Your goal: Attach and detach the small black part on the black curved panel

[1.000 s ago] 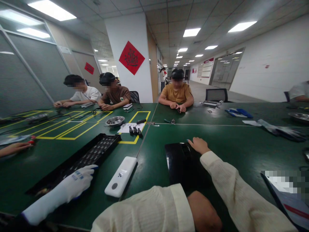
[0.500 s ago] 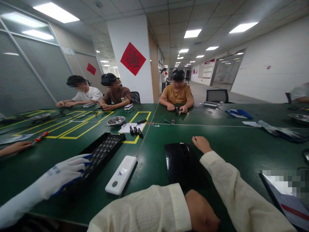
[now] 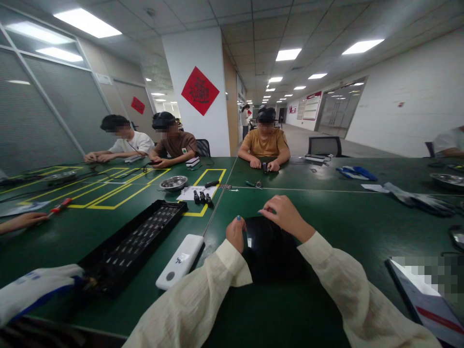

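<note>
A glossy black panel (image 3: 270, 256) with a small white label lies before me on the green table. My left hand (image 3: 235, 234) is closed at its upper left edge, thumb up with a blue spot at the tip; its other fingers are mostly hidden. Over the panel's far right corner, my right hand (image 3: 288, 217) is bent inward with thumb and fingers drawn together. Whatever sits in that pinch is too small to make out. A white box with a handwritten mark (image 3: 180, 261) lies left of my left forearm.
Left of me, a co-worker's gloved hand (image 3: 43, 287) is at a long black tray (image 3: 134, 246) of small parts. Beyond are black fittings (image 3: 203, 197), a metal bowl (image 3: 174, 182), pliers (image 3: 253, 183) and a red screwdriver (image 3: 61, 205). Gloves (image 3: 416, 198) and a tablet-like device (image 3: 424, 295) lie right.
My left hand has swung forward from near the table edge to the panel's left side. My right hand has shifted inward over the panel. The co-worker's gloved hand has drawn back along the tray.
</note>
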{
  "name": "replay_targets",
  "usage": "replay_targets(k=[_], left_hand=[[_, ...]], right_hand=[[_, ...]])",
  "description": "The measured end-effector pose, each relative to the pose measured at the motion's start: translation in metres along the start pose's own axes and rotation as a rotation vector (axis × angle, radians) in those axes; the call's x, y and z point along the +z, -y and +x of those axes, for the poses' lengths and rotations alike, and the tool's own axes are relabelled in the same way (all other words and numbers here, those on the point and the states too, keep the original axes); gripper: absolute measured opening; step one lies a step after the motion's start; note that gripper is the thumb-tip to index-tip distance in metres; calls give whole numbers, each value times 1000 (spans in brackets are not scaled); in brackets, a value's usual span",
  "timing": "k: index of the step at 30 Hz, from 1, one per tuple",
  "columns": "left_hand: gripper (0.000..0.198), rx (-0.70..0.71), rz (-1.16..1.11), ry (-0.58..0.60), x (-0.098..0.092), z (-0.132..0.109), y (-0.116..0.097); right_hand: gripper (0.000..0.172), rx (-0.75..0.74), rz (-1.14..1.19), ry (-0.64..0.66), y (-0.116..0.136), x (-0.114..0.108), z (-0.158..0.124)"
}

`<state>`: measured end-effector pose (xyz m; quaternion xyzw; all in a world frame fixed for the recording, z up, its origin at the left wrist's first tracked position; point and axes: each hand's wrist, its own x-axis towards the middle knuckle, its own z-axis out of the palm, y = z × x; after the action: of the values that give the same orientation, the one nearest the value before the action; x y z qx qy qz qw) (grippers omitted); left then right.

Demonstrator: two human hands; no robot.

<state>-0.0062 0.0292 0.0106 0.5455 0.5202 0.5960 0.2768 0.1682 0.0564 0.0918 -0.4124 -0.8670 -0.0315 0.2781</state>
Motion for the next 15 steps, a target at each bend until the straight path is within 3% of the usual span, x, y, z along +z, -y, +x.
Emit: replay_targets(k=[5, 9, 15], left_hand=[[33, 268, 273, 122, -1, 4, 9], [29, 353, 397, 255, 0, -3, 6], [30, 409, 374, 427, -1, -10, 0]], right_hand=[[24, -170, -76, 128, 26, 6, -5], [21, -160, -102, 186, 27, 11, -5], [12, -166, -140, 224, 28, 16, -7]])
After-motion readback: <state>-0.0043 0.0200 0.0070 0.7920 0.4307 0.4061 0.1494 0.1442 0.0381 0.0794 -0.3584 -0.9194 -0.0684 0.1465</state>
